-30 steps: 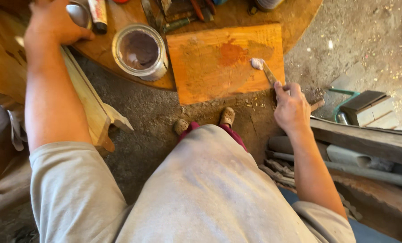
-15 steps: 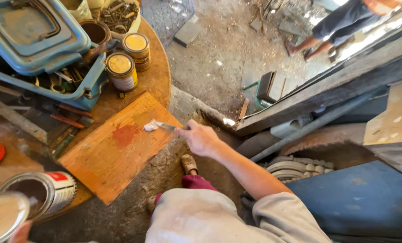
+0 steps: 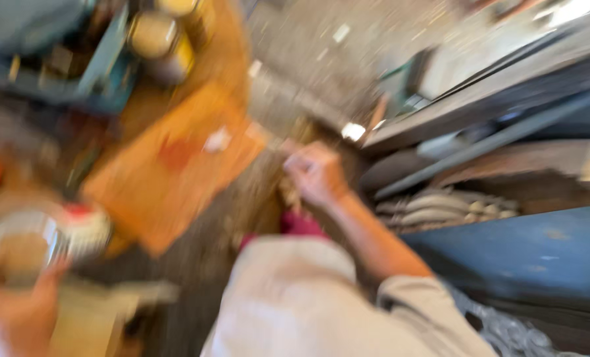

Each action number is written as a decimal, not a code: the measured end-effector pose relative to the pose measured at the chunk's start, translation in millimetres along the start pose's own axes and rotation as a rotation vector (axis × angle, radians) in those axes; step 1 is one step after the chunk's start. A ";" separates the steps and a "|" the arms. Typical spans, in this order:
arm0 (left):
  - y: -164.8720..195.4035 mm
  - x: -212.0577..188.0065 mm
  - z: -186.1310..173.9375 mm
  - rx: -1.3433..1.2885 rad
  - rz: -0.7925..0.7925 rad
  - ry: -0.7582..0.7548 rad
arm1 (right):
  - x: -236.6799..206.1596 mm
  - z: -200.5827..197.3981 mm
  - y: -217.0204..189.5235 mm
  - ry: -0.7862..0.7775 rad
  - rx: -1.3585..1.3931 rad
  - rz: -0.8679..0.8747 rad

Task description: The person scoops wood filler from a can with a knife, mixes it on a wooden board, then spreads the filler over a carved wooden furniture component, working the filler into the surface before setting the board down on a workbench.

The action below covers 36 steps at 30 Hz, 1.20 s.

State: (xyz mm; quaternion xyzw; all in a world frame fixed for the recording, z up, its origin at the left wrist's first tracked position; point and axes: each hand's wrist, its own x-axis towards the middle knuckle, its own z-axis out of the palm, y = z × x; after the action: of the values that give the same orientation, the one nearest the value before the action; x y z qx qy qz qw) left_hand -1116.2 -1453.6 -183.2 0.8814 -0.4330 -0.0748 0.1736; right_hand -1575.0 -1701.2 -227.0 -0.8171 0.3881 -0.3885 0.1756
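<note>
Orange-brown flat wooden board (image 3: 169, 172) at centre left, marked by a reddish stain and a white smear. Silver round tin can (image 3: 27, 244) with red-and-white label, lower left. Yellow-sided cans (image 3: 163, 43) above. Blue-grey tool tray (image 3: 103, 59), upper left. Blue panel (image 3: 526, 251), lower right.

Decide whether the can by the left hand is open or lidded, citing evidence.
Open: the can shows a round uncovered mouth beside the left hand; blur hides its contents.

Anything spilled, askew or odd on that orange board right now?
A reddish smear and a white blob sit on the flat orange wooden board, which overhangs the round wooden table. Heavy blur hides whether anything is damaged.
</note>
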 end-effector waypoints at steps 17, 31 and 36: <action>151.8 -8.1 100.3 0.325 0.257 -0.311 | -94.8 96.7 18.1 -0.101 0.167 0.231; 149.7 -12.3 107.3 0.408 0.333 -0.297 | -90.6 91.9 50.6 -0.225 0.882 0.857; 146.7 -8.5 112.9 0.431 0.335 -0.302 | -98.1 73.4 39.1 -0.240 0.807 0.798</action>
State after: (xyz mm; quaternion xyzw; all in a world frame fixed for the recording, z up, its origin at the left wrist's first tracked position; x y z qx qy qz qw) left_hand -1261.4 -1557.0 -233.8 0.7931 -0.5991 -0.0818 -0.0737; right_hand -1576.7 -1651.5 -345.6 -0.5141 0.4647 -0.3141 0.6489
